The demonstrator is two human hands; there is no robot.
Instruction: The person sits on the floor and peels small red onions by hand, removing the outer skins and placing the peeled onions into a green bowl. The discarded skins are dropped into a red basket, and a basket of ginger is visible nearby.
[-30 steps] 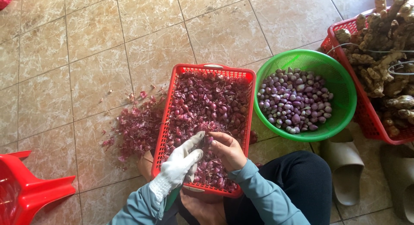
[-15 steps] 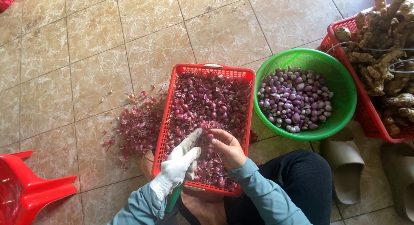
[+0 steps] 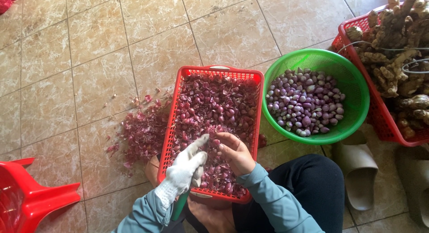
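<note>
- almost nothing has changed over the last second: both hands stay over the near end of the red basket, same pose, only small finger motion
- left hand, in a white glove, curled with the fingers pointing at the other hand; whether it grips anything i cannot tell, it may hold a small tool but that is hidden
- right hand, bare, fingers pinched together on what looks like one shallot at the fingertips, too small to be sure
- unpeeled shallots still fill the red basket, dark red with loose skins
- peeled shallots sit in the green bowl just to the right, pile looks the same as before
- skins are heaped on the floor left of the basket, touching its side
- judgement: peeling is mid-piece, no shallot has moved to the bowl in this span, a lot left to do
- ginger crate far right, slippers near the knee, red stool lower left
</note>
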